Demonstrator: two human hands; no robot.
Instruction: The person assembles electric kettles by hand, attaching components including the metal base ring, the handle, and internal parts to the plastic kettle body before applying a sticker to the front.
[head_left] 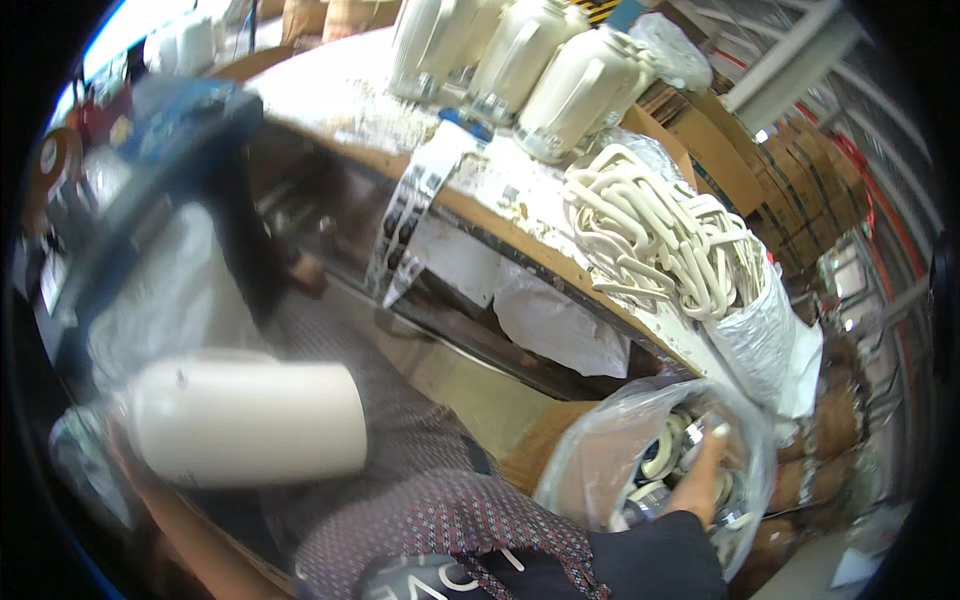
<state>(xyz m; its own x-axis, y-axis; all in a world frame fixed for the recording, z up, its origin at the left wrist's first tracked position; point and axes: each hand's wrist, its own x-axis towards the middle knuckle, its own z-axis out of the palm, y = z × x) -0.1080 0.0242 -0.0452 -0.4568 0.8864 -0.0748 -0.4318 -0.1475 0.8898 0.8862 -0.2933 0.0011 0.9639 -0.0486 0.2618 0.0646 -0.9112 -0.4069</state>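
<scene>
Left hand clasps cream jug, seemingly steadying it | right hand in plastic bag, grip unclear | handles edging table

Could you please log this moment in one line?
left hand: holding white cylinder | right hand: in clear bag | table: curved handles, off-white jugs

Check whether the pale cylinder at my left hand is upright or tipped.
Tipped on its side: the pale cylinder runs sideways, flat end facing right, the left hand at the other end.
</scene>
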